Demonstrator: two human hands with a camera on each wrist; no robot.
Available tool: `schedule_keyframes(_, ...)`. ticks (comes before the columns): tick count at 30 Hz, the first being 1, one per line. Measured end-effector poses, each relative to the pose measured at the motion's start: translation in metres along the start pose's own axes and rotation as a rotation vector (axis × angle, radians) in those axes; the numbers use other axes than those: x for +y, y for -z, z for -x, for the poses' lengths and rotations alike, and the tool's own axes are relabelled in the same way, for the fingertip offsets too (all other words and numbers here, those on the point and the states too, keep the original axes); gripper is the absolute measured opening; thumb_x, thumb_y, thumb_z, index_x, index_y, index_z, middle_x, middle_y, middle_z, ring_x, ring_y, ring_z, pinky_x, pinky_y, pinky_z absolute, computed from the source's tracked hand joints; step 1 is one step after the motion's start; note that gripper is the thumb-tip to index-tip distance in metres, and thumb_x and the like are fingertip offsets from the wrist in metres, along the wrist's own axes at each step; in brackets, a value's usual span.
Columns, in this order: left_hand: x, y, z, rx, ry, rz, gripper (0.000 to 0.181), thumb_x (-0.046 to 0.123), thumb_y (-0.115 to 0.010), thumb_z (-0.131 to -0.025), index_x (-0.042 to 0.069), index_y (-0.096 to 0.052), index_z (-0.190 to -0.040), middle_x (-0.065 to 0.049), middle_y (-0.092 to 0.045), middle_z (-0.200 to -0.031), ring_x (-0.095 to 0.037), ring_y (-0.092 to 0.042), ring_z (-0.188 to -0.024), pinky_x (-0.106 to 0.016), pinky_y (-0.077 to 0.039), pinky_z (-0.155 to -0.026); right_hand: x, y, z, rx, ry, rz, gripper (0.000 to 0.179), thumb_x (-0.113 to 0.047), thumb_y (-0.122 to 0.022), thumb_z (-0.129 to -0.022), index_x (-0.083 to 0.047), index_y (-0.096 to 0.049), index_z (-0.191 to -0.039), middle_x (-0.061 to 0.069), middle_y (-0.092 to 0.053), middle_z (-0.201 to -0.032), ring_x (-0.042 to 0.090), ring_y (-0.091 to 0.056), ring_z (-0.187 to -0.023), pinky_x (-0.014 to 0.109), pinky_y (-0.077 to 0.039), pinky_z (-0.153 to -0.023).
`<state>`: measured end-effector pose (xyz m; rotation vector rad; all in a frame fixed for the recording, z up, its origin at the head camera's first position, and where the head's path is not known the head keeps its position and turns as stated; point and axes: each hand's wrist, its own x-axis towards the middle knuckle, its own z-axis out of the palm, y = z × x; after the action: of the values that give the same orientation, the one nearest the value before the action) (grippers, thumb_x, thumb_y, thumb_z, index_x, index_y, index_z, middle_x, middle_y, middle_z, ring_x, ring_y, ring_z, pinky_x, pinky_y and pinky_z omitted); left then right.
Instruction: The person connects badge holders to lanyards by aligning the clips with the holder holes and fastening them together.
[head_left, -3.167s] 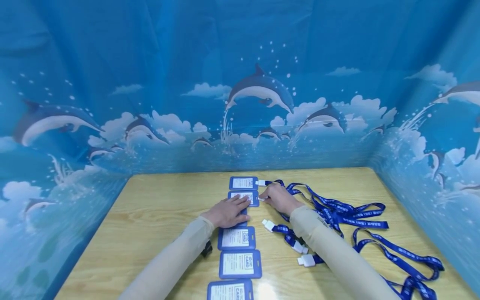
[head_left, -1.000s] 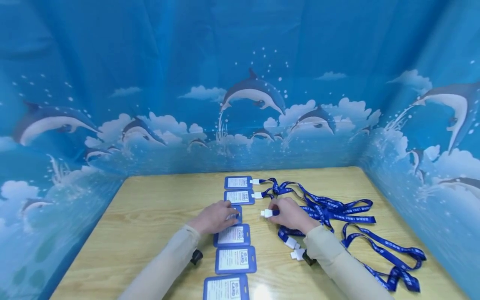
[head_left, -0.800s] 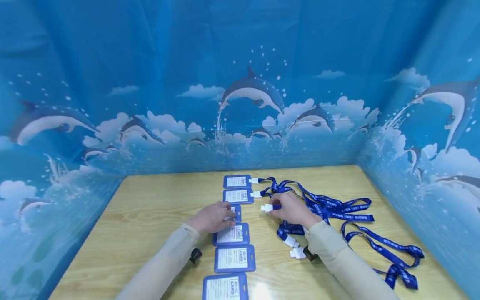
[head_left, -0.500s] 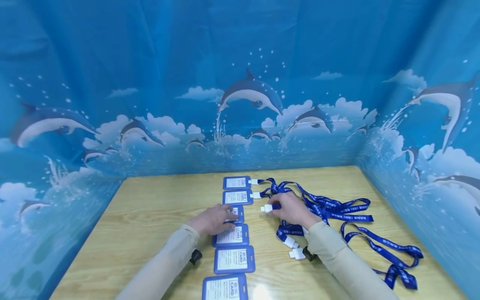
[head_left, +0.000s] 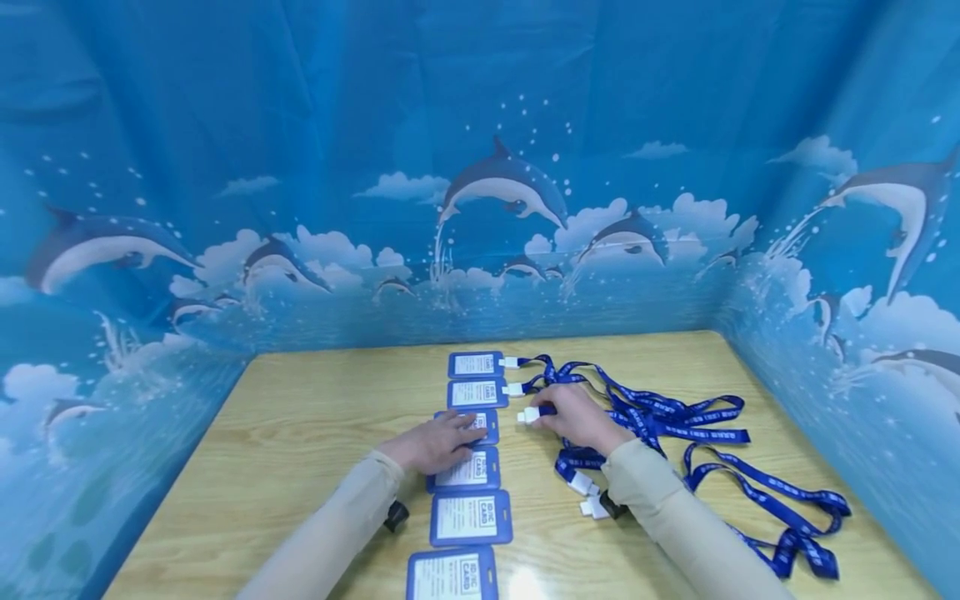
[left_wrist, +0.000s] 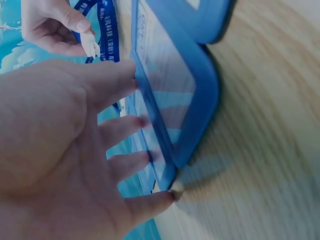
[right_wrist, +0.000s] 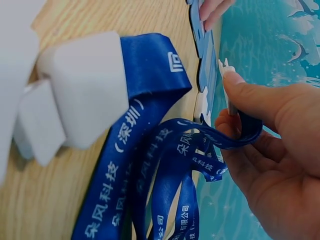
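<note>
My left hand (head_left: 433, 442) rests with its fingers extended on the third blue ID card holder (head_left: 491, 426) in a column. In the left wrist view its fingertips touch the holder's edge. Just right of that holder, my right hand (head_left: 573, 414) pinches the white plastic clip (right_wrist: 230, 95) of a blue printed lanyard (right_wrist: 250, 129) between thumb and fingers. A small gap separates the clip from the holder's slotted end. Farther back, a card holder (head_left: 477, 392) and another card holder (head_left: 476, 364) each have a white lanyard clip at their right end.
Nearer me, more card holders (head_left: 471, 517) continue the column. Loose white clips (head_left: 596, 507) lie below my right hand. Tangled blue lanyards (head_left: 667, 408) spread over the right of the wooden table (head_left: 315, 417). A dolphin-print curtain (head_left: 337, 208) surrounds the back and sides.
My right hand has left the second holder, which now has a clip at its slot, and brought another clip beside the third. My left hand has moved the third holder rightward.
</note>
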<state>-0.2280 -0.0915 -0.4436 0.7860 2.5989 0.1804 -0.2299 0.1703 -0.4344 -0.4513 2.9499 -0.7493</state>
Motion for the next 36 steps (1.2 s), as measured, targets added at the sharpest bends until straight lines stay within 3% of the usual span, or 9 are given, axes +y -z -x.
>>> schedule_keyframes(5,0.001,-0.001,0.0,-0.006,0.015,0.042,0.061,0.055,-0.045,-0.103,0.035,-0.03,-0.159,0.004,-0.023,-0.168,-0.029,-0.014,-0.157,-0.059,-0.025,-0.123,0.001,-0.004,-0.003,-0.01,-0.015,-0.016,0.03,-0.015,-0.083,-0.083,-0.009,-0.075,-0.111,0.009,-0.073,-0.116,0.025,-0.067,-0.108,0.043,-0.058,-0.095)
schedule_keyframes(9,0.001,-0.001,0.0,-0.01,-0.009,0.045,0.063,0.062,-0.041,-0.101,0.032,-0.037,-0.157,0.002,-0.024,-0.168,-0.03,-0.014,-0.157,-0.058,-0.023,-0.124,0.002,-0.009,-0.006,-0.025,-0.027,-0.031,0.03,-0.015,-0.083,-0.083,-0.01,-0.075,-0.111,0.009,-0.073,-0.118,0.024,-0.067,-0.108,0.043,-0.057,-0.096)
schedule_keyframes(16,0.003,-0.001,-0.001,-0.014,-0.053,0.017,0.062,0.062,-0.039,-0.102,0.031,-0.04,-0.155,0.001,-0.023,-0.168,-0.03,-0.013,-0.157,-0.057,-0.021,-0.125,0.003,-0.013,-0.009,-0.026,0.0,-0.013,0.028,-0.014,-0.083,-0.083,-0.009,-0.076,-0.11,0.009,-0.074,-0.116,0.024,-0.068,-0.109,0.043,-0.057,-0.097)
schedule_keyframes(22,0.003,-0.001,-0.001,-0.006,-0.056,0.035,0.062,0.062,-0.037,-0.103,0.03,-0.04,-0.156,0.002,-0.023,-0.168,-0.03,-0.013,-0.157,-0.056,-0.02,-0.125,0.001,-0.015,-0.011,-0.021,0.006,-0.004,0.029,-0.013,-0.082,-0.084,-0.008,-0.076,-0.111,0.01,-0.074,-0.116,0.026,-0.068,-0.109,0.043,-0.057,-0.096)
schedule_keyframes(29,0.003,-0.011,0.001,0.009,-0.057,0.023,0.065,0.065,-0.037,-0.101,0.031,-0.036,-0.157,0.004,-0.022,-0.168,-0.031,-0.013,-0.157,-0.057,-0.023,-0.124,-0.001,-0.026,-0.01,-0.034,0.028,-0.009,0.03,-0.014,-0.081,-0.084,-0.005,-0.075,-0.113,0.012,-0.073,-0.118,0.031,-0.067,-0.115,0.046,-0.054,-0.102)
schedule_keyframes(36,0.003,-0.012,-0.002,0.058,-0.076,-0.031,0.064,0.063,-0.037,-0.102,0.031,-0.037,-0.157,0.003,-0.025,-0.167,-0.032,-0.017,-0.156,-0.055,-0.025,-0.124,-0.006,-0.026,-0.012,-0.01,0.045,-0.008,0.029,-0.011,-0.082,-0.083,-0.004,-0.075,-0.111,0.014,-0.073,-0.117,0.032,-0.067,-0.115,0.047,-0.054,-0.102)
